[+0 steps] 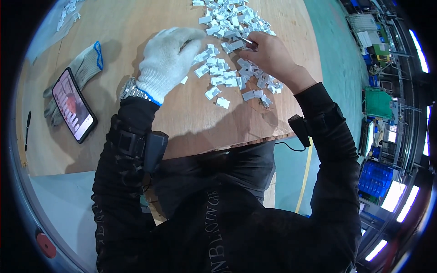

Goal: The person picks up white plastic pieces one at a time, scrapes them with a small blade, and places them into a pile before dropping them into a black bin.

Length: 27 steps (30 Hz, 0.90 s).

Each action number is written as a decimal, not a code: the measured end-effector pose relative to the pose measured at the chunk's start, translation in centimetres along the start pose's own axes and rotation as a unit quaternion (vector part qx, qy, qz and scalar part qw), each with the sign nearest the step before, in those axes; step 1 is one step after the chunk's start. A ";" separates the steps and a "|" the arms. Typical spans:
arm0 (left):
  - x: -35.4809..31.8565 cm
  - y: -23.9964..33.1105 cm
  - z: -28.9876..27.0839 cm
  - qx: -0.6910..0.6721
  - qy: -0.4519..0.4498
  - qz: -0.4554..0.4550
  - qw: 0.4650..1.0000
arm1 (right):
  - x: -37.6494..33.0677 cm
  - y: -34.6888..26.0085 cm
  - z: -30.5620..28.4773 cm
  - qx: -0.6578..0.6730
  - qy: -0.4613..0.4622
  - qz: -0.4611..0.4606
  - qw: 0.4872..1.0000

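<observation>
My left hand [169,57] wears a white knitted glove with a blue cuff edge. Its fingers are curled and close to the thumb, beside a loose group of small white pieces [217,67]; whatever they might hold is hidden. Bare, my right hand [272,57] pinches a thin metal tool [245,40] whose shiny end points left over the pieces. Just left of that end lies a small white piece [236,45]. Beyond both hands is a denser heap of similar angular white pieces [232,18]. More of them lie below my right palm.
On the left of the wooden table [191,127], a phone [74,105] with a lit screen leans on a spare glove [86,66]. A pen [28,129] lies near the left edge. Clear plastic [54,27] is at the far left. Blue crates [376,179] stand beyond the green floor.
</observation>
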<state>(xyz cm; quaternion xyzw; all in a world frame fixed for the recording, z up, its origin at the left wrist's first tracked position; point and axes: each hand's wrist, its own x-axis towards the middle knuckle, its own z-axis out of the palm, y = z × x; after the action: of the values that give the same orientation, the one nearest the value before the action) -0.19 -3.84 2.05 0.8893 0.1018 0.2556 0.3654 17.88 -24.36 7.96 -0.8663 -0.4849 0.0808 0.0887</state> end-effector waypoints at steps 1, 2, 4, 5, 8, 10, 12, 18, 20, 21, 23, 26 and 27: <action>0.0 0.0 0.0 0.003 -0.001 -0.001 1.000 | 0.0 0.0 0.1 0.003 0.004 -0.005 1.000; 0.0 0.0 0.0 0.007 -0.002 -0.002 1.000 | 0.0 -0.1 0.1 0.004 0.003 -0.005 1.000; 0.0 0.0 0.0 0.010 -0.002 -0.004 1.000 | 0.1 -0.1 0.2 0.020 -0.012 0.013 1.000; 0.0 -0.1 0.0 0.011 -0.002 0.001 1.000 | 0.1 -0.1 0.3 0.028 -0.020 0.023 0.999; 0.0 -0.2 0.0 0.013 0.000 0.012 1.000 | 0.0 -0.1 0.5 0.051 -0.022 0.041 0.998; 0.0 -0.2 0.0 0.017 -0.004 0.008 1.000 | 0.0 -0.3 0.2 0.062 -0.021 0.048 0.997; 0.0 -0.3 0.1 0.020 -0.005 0.006 1.000 | 0.0 -0.3 -0.6 0.034 -0.031 0.058 0.997; 0.0 -0.4 0.2 0.013 0.005 0.010 1.000 | -0.5 1.6 -0.6 0.022 -0.007 0.023 0.999; 0.0 -0.2 0.0 0.017 -0.010 0.002 1.000 | -0.6 1.7 -0.3 0.006 -0.015 0.029 0.999; 0.0 -0.1 0.0 0.015 -0.013 0.000 1.000 | -0.7 1.7 -0.1 -0.002 -0.019 0.032 0.999; 0.0 0.0 -0.1 0.011 -0.018 -0.004 1.000 | -0.7 1.7 0.3 -0.009 0.009 0.022 1.000; -0.1 -0.1 0.0 0.020 -0.006 0.007 1.000 | -0.8 1.5 0.6 -0.022 0.061 0.002 0.998; -0.1 -0.2 0.0 0.023 0.000 0.012 1.000 | -0.9 1.5 0.6 -0.022 0.063 0.005 0.998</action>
<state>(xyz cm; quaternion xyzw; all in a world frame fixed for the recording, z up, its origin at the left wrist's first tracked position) -0.29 -3.76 1.92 0.8989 0.0966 0.2572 0.3413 18.48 -25.86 7.05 -0.8738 -0.4757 0.0160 0.0998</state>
